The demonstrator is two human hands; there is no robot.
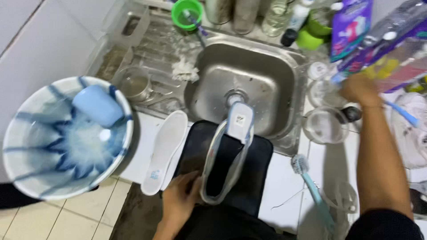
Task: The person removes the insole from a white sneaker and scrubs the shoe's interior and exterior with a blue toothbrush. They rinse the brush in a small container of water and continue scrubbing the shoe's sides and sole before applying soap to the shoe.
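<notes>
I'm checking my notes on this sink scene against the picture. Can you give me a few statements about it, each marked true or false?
1. The left hand rests on the heel end of the shoe. True.
2. The white insole is inside the shoe. False: it lies on the counter, left of the shoe.
3. The right hand reaches toward the bottles right of the sink. True.
4. The long-handled brush is in the right hand. False: it lies on the counter, apart from both hands.
5. The blue-striped bowl holds a light blue soap bar. True.
</notes>
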